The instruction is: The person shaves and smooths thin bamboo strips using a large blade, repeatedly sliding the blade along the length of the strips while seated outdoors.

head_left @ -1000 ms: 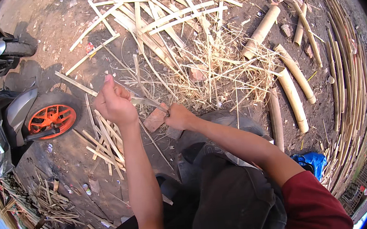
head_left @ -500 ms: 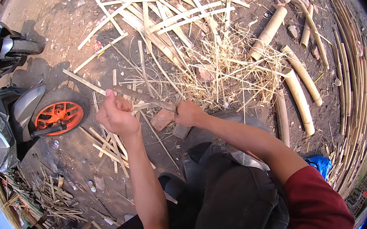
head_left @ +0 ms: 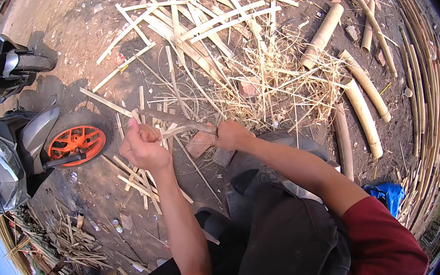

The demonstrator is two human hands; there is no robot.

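Note:
My right hand (head_left: 232, 135) is closed around the handle of a large knife (head_left: 177, 119). Its long, dull brown blade points left, toward my other hand, and the tip lies just above the fingers there. My left hand (head_left: 146, 147) is closed with the thumb up, pinching a pale bamboo strip (head_left: 106, 102) that slants away to the upper left. The blade lies close to this strip; whether they touch I cannot tell. Fingers hide part of the strip.
Split bamboo strips (head_left: 223, 22) and a heap of shavings (head_left: 284, 81) cover the ground ahead. Cut bamboo tubes (head_left: 361, 116) lie at the right, beside long poles (head_left: 430, 75). A motorcycle's orange wheel (head_left: 78, 143) stands at the left. Broken brick (head_left: 200, 144) sits below the blade.
The view has shifted slightly. My left hand has turned a little, and a pale strip end now shows to the right of its fingers. The knife stays in my right hand.

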